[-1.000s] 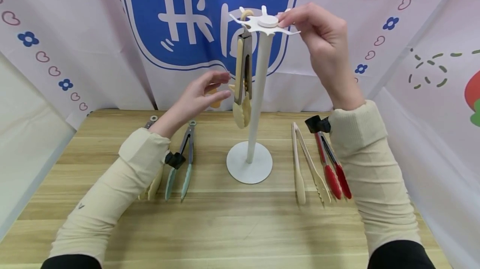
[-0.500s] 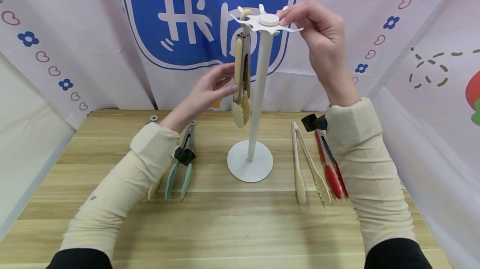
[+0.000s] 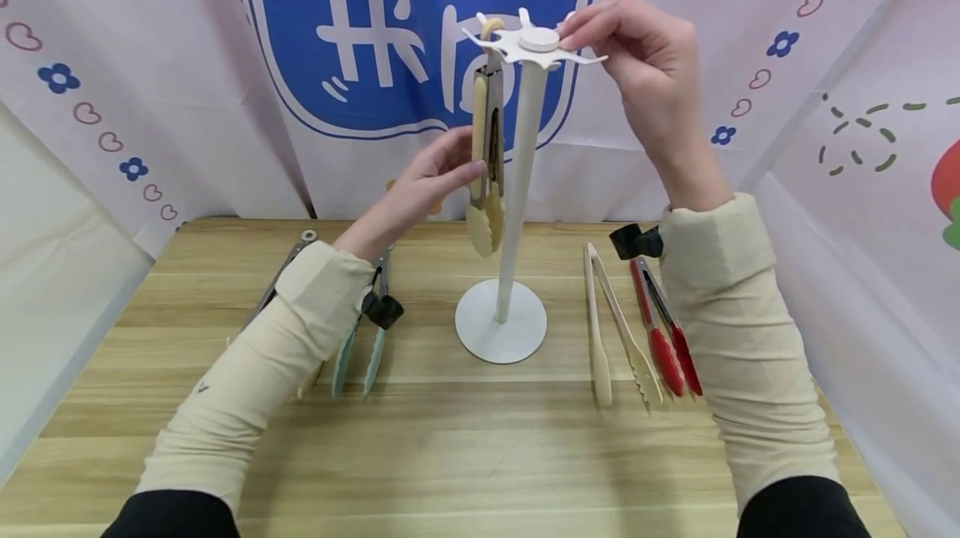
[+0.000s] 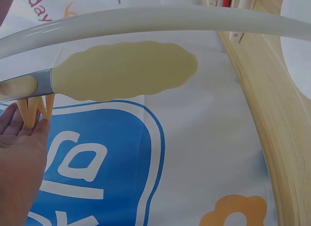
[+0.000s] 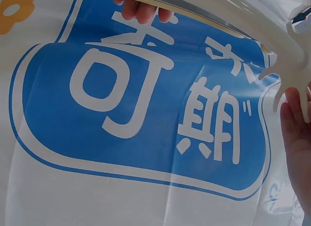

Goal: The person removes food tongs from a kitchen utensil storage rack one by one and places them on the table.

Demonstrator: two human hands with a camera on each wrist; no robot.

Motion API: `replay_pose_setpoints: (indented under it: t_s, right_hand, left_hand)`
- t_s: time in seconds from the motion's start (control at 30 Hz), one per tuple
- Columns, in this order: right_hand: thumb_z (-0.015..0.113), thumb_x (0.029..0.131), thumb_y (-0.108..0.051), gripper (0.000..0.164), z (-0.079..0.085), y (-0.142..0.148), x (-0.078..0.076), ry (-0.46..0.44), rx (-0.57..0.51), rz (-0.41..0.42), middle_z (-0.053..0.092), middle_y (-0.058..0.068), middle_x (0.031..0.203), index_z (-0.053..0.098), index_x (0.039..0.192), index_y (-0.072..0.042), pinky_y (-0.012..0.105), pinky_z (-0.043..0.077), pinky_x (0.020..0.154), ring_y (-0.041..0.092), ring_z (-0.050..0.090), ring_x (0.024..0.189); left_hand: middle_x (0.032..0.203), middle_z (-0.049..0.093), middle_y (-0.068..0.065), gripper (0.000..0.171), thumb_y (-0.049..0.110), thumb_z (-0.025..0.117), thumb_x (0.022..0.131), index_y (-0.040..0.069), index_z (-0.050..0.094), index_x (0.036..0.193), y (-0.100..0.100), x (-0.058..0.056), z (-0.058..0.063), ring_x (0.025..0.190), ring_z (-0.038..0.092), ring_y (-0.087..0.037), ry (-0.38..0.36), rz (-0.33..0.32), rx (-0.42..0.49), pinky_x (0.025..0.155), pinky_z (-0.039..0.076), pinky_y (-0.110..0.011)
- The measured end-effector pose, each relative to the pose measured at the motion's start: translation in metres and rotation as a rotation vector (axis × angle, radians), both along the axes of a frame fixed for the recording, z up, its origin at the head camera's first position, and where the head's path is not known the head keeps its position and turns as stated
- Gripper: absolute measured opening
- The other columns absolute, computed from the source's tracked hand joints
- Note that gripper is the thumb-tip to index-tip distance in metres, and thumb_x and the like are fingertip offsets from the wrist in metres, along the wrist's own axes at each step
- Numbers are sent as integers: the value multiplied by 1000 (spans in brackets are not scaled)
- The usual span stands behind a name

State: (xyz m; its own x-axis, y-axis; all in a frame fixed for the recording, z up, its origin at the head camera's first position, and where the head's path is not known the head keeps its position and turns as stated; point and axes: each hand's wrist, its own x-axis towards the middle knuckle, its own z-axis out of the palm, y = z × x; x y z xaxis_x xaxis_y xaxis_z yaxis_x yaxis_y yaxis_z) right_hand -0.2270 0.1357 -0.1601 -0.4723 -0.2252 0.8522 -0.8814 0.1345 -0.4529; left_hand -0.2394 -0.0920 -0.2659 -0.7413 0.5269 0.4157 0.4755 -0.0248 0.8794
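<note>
Beige-headed tongs [image 3: 481, 226] with metal arms hang upright by a loop from a hook of the white rack [image 3: 521, 171]. My left hand [image 3: 423, 180] holds them from the left, thumb in front and fingers behind. In the left wrist view the scalloped tong head fills the middle, and the hand sits near the left edge. My right hand [image 3: 652, 72] pinches the rack's hooked top at its right side. The right wrist view shows this hand [image 5: 297, 148] against the hooks, with left fingertips [image 5: 141, 12] at the tongs behind.
Teal-tipped tongs [image 3: 373, 363] and grey-armed tongs [image 3: 281, 271] lie at left, partly under the left sleeve. Beige tongs [image 3: 600, 355] and red-tipped tongs [image 3: 663, 359] lie at right. The rack's round base [image 3: 487, 338] stands on the wooden table [image 3: 450, 455]. A printed banner hangs behind.
My left hand has moved right, from beside the hanging tongs to holding them. My right hand stays at the rack's top, which has shifted very slightly.
</note>
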Motion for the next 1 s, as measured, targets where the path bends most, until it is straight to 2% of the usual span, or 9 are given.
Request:
replay_pose_setpoints:
  t_s: [0.1, 0.2, 0.33, 0.43, 0.57, 0.67, 0.83, 1.0]
  right_hand:
    - [38, 85, 17, 26, 3, 0, 5, -12, 43, -74, 67, -2, 86, 63, 81, 13, 21, 47, 77, 13, 60, 91]
    - [38, 86, 16, 27, 4, 0, 9, 6, 73, -104, 68, 3, 88, 65, 82, 12, 20, 45, 73, 12, 60, 91]
    - [36, 86, 11, 30, 4, 1, 14, 18, 83, -88, 68, 5, 90, 67, 84, 10, 22, 42, 77, 12, 59, 93]
    - [35, 85, 9, 32, 4, 3, 15, 71, 100, -53, 67, 5, 91, 66, 85, 11, 23, 42, 79, 15, 59, 93]
    - [36, 82, 5, 31, 5, 6, 14, 173, 100, -1, 67, 7, 89, 66, 84, 11, 24, 43, 76, 16, 60, 90]
    - [39, 82, 0, 29, 4, 5, 14, 211, 78, 22, 68, 9, 86, 66, 83, 10, 24, 45, 76, 15, 60, 86]
    - [45, 85, -1, 23, 3, 3, 13, 251, 80, 22, 66, 15, 85, 64, 83, 12, 26, 49, 78, 13, 60, 84]
    - [46, 84, 4, 20, 1, 0, 15, 257, 50, 1, 65, 18, 83, 64, 81, 14, 26, 49, 78, 10, 60, 84]
  left_hand:
    - [121, 50, -18, 42, 2, 44, 93, -4, 35, 134, 1, -1, 0, 103, 50, -21, 4, -10, -3, 91, 43, -33]
    - [125, 48, -20, 42, 1, 42, 94, -6, 34, 134, 2, -2, -1, 107, 49, -22, -3, -37, 5, 93, 41, -35]
    - [129, 46, -21, 42, 1, 41, 94, -6, 33, 134, 2, -1, -1, 112, 48, -22, -22, -50, 10, 97, 39, -37]
    - [128, 47, -20, 41, 1, 42, 94, -6, 35, 133, 0, -1, -1, 112, 48, -22, -27, -37, 3, 97, 40, -37]
    - [121, 51, -19, 39, 2, 45, 93, -5, 38, 131, -4, 0, 0, 105, 51, -21, -24, 0, -17, 91, 43, -34]
    - [115, 53, -16, 39, 3, 47, 92, -4, 41, 130, -5, 1, 1, 98, 53, -21, -21, 30, -34, 85, 45, -30]
    - [108, 56, -13, 37, 1, 50, 91, -5, 44, 127, -5, 1, 0, 92, 55, -20, -1, 48, -39, 81, 46, -28]
    - [104, 57, -10, 35, -3, 53, 88, -8, 46, 123, -4, 0, 0, 91, 56, -19, 16, 52, -17, 80, 47, -28]
